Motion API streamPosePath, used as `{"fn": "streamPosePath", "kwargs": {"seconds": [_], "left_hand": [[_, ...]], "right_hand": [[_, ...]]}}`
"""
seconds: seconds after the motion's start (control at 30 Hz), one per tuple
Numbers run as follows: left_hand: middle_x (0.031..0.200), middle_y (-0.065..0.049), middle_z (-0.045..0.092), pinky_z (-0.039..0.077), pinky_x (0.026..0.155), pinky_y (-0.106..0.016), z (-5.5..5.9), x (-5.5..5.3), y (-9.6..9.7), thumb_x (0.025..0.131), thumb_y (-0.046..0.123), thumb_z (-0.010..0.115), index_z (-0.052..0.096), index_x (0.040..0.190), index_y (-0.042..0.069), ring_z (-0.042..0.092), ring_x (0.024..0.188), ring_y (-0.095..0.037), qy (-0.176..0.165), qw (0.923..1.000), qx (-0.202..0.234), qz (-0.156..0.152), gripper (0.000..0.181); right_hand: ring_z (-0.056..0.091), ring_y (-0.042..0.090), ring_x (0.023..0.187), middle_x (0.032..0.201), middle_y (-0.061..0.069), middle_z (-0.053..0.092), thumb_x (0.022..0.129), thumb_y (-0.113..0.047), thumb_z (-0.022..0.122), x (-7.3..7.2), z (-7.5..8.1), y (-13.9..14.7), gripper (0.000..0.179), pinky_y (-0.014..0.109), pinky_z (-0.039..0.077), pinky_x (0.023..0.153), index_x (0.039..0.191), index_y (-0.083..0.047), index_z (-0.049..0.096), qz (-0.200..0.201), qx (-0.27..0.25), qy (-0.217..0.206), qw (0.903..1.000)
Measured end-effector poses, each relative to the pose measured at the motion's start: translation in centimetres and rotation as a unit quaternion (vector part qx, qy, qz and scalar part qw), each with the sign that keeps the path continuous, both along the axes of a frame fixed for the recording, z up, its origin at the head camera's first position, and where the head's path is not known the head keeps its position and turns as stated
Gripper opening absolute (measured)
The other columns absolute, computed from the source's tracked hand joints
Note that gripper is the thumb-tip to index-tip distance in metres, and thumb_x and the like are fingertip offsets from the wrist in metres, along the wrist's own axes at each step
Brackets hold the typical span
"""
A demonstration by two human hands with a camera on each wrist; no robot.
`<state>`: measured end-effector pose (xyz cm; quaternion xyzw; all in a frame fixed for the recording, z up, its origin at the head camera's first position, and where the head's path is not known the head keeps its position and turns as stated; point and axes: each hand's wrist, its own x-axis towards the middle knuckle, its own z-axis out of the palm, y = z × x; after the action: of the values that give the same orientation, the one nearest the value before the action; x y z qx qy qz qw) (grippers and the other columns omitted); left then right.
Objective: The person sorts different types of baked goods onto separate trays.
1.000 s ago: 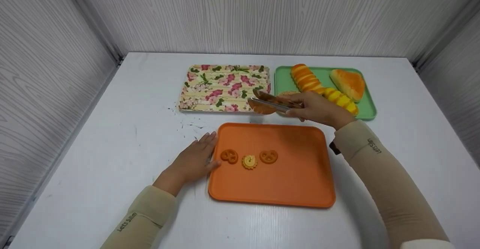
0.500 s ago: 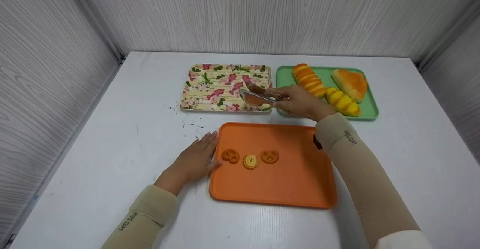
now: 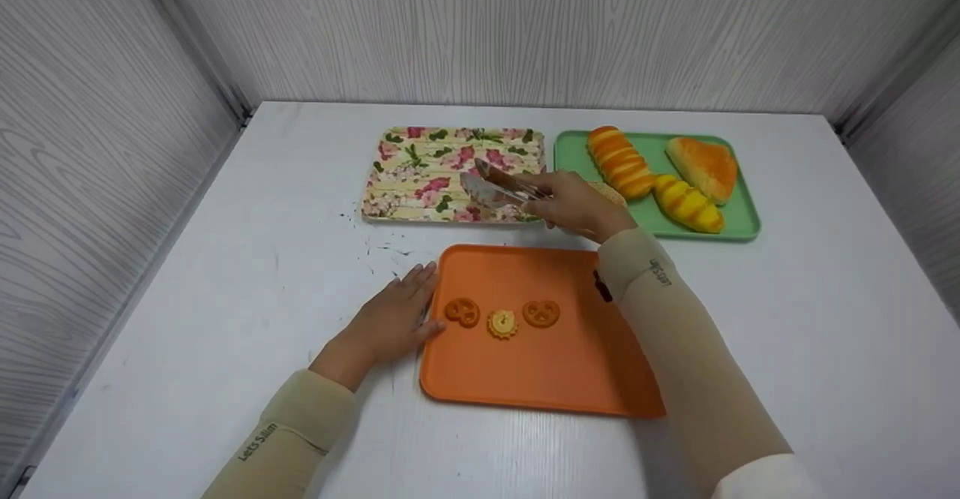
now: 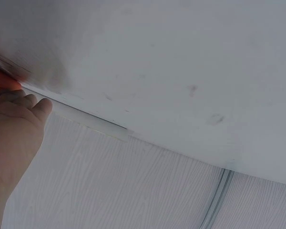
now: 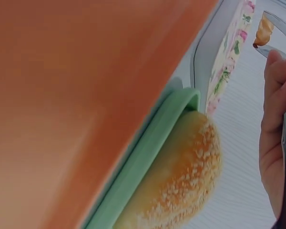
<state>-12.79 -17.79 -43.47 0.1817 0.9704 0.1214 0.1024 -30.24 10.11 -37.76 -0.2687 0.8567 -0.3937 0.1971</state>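
My right hand [image 3: 574, 202] grips metal tongs [image 3: 487, 193] above the right part of the floral tray [image 3: 420, 184]. In the right wrist view a small golden-brown pastry [image 5: 264, 31] sits between the tips of the tongs; its exact kind is unclear, and in the head view the tongs largely hide it. My left hand [image 3: 386, 323] lies with fingers extended against the left edge of the orange tray [image 3: 540, 375]. On that tray are two pretzel-shaped biscuits, one left [image 3: 462, 312] and one right [image 3: 541, 314], with a round yellow scalloped biscuit [image 3: 502, 324] between them.
At the back right a green tray [image 3: 739, 225] bears a striped loaf [image 3: 621, 161], a yellow-orange roll [image 3: 688, 204], a triangular bread [image 3: 703, 167] and a sesame bun [image 5: 181, 176], which my right hand partly covers in the head view. Panels [image 3: 480, 34] enclose the white table [image 3: 225, 259].
My right hand has carried the tongs and pastry leftward, from the gap beside the green tray to over the floral tray. My left hand stays put.
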Motion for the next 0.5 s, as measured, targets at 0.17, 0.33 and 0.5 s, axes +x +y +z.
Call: {"fn": "streamPosePath", "kwargs": {"seconds": [0.17, 0.33, 0.5], "left_hand": [[0.158, -0.007, 0.013, 0.014, 0.114, -0.042, 0.1, 0.0, 0.1, 0.096, 0.05, 0.046, 0.015, 0.153, 0.007, 0.008, 0.144, -0.022, -0.008, 0.9999, 0.002, 0.007, 0.078], [0.158, -0.005, 0.013, 0.013, 0.114, -0.041, 0.1, 0.0, 0.1, 0.096, 0.051, 0.046, 0.015, 0.153, 0.008, 0.007, 0.144, -0.02, -0.013, 0.9998, 0.004, 0.011, 0.078], [0.158, -0.005, 0.012, 0.012, 0.114, -0.041, 0.1, -0.1, 0.1, 0.096, 0.052, 0.045, 0.013, 0.154, 0.008, 0.006, 0.144, -0.02, -0.017, 0.9997, 0.007, 0.013, 0.079]], "right_hand": [[0.049, 0.023, 0.059, 0.102, 0.012, 0.064, 0.096, -0.022, 0.056, 0.1, -0.7, -1.2, 0.051, 0.034, 0.044, 0.053, 0.145, -0.026, 0.043, 0.004, 0.003, 0.005, 1.0], [0.047, 0.021, 0.054, 0.084, 0.021, 0.062, 0.096, -0.021, 0.056, 0.0, -1.3, -2.2, 0.052, 0.032, 0.042, 0.052, 0.146, -0.025, 0.042, 0.008, 0.014, 0.008, 0.9998], [0.047, 0.022, 0.054, 0.081, 0.018, 0.063, 0.096, -0.021, 0.054, 0.0, -1.6, -2.9, 0.052, 0.032, 0.041, 0.051, 0.146, -0.026, 0.04, 0.02, 0.028, 0.02, 0.9992]]}}
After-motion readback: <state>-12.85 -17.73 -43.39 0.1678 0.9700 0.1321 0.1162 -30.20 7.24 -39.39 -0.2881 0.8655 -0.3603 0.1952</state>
